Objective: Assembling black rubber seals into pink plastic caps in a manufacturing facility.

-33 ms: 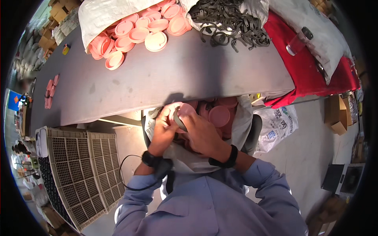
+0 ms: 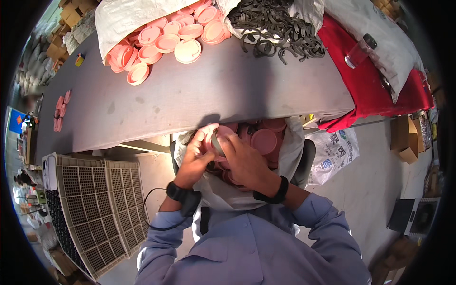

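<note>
Above my lap, at the table's near edge, both hands grip a round pink lid (image 2: pixel 208 139) tilted on its edge. A dark grey ring-shaped strap (image 2: pixel 217 145) lies against its rim; my fingers hide part of both. My left hand (image 2: pixel 194 156) holds the lid's left side, thumb toward the middle. My right hand (image 2: pixel 246 161) has its fingers closed on the strap and the lid's right side. Right below them is an open white sack (image 2: pixel 290 154) containing more pink lids (image 2: pixel 264 141), some with dark parts on them. Each wrist wears a black band.
On the grey table (image 2: pixel 190 97) are a heap of pink lids (image 2: pixel 167 42) spilling from a white sack and a pile of dark straps (image 2: pixel 285 35). A small group of pink lids (image 2: pixel 61 109) lies far left. A bottle (image 2: pixel 360 51) stands on red cloth; plastic crates (image 2: pixel 95 204) stand lower left.
Both hands shift very slightly, and the lid with its strap turns a little between the fingers. Everything else stays in place.
</note>
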A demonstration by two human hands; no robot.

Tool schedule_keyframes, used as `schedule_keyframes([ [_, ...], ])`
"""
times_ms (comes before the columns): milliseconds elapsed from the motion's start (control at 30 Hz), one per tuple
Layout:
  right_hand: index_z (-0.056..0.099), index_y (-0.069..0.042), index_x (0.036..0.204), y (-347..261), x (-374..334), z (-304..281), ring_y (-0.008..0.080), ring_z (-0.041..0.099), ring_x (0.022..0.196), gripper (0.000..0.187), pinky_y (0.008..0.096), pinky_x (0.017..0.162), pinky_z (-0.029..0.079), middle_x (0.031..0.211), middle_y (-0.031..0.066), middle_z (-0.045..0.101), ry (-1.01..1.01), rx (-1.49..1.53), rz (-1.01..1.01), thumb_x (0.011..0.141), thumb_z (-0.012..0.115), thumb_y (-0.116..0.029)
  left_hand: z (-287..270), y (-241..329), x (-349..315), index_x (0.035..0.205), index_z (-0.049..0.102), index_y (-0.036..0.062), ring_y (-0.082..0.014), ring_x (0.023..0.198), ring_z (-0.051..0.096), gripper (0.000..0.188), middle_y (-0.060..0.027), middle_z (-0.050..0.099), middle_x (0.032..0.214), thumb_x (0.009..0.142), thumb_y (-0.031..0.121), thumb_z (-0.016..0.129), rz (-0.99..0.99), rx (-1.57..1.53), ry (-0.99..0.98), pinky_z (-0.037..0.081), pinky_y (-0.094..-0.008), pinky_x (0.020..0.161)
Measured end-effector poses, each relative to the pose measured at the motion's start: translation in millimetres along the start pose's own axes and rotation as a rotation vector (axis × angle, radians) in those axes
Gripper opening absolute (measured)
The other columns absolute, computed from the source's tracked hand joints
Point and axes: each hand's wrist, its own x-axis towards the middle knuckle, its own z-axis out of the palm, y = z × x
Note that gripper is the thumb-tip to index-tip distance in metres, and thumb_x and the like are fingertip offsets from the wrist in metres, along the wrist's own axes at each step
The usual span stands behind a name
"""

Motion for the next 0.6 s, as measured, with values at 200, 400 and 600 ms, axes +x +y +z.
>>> schedule_keyframes([
  [200, 0.052, 0.002, 0.144, -5, -2, -23, 0.0371, 0.073, 0.08, 0.058, 0.0492, 0.068, 0.062, 0.137, 0.0263, 0.059, -0.045, -0.358, -0.086, 0.091, 0.066, -0.02, 6, 20, 8, 0.164, 0.027, 0.0057, -0.0237, 0.143, 0.046, 0.08, -0.0147, 0.046, 0.156, 0.095, 0.01, 0.067, -0.231, -0.276, -0.102, 0.045, -0.0362, 0.114],
  [400, 0.054, -0.002, 0.144, 90, 87, -105, 0.0438, 0.061, 0.124, 0.056, 0.0476, 0.103, 0.053, 0.141, 0.0239, 0.059, -0.006, -0.17, 0.022, 0.09, 0.067, -0.014, -48, 39, 57, 0.122, 0.073, -0.0037, -0.0249, 0.093, 0.073, 0.046, -0.0178, 0.077, 0.111, 0.095, 0.032, 0.079, -0.007, 0.7, 0.057, 0.058, -0.0385, 0.089],
  [600, 0.042, -0.007, 0.157, 215, 187, -142, 0.0519, 0.052, 0.136, 0.089, 0.0488, 0.112, 0.048, 0.151, 0.0361, 0.045, 0.243, -0.301, 0.21, 0.083, 0.086, -0.028, -94, 88, 161, 0.144, 0.054, -0.0003, -0.0424, 0.131, 0.058, 0.068, -0.0236, 0.057, 0.143, 0.088, 0.025, 0.083, 0.398, 1.233, 0.29, 0.048, -0.0481, 0.109],
])
